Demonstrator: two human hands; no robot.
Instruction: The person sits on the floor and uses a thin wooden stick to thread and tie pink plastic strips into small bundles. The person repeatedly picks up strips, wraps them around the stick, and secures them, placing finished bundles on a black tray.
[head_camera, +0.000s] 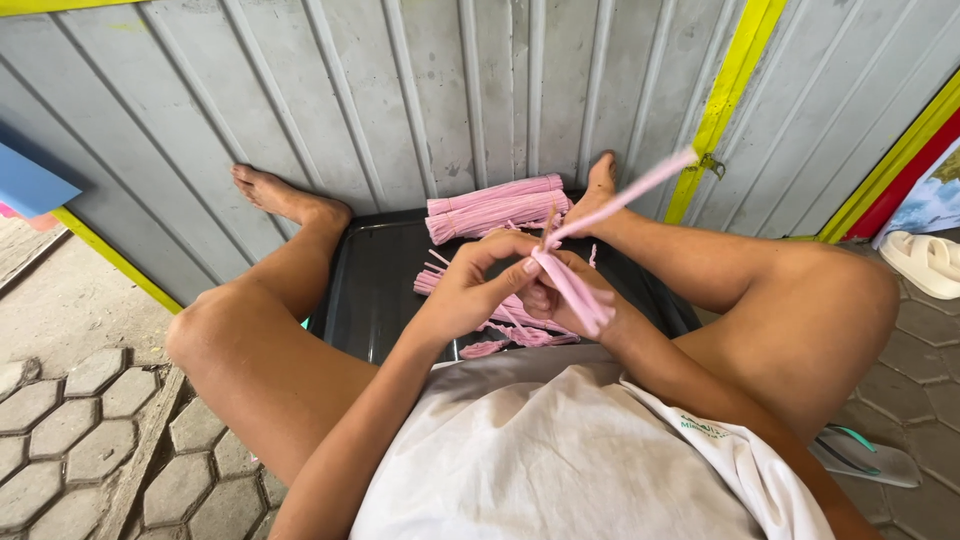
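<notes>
Two hands meet above a black tray (375, 290): the left hand (470, 290) pinches pink strips (570, 285), the right hand (570, 300) grips them. Bundled pink strips (495, 208) lie beyond, near a corrugated wall (400, 90).

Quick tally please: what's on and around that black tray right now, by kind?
Black tray: 1
Tied pink strip bundles: 2
Pink strip in both hands: 1
Loose pink strips pile: 1, strips too tangled to count
Sandals: 2
Total: 7

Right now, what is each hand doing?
Left hand: closed, pinching the pink strips.
Right hand: closed around the same pink strips.
</notes>
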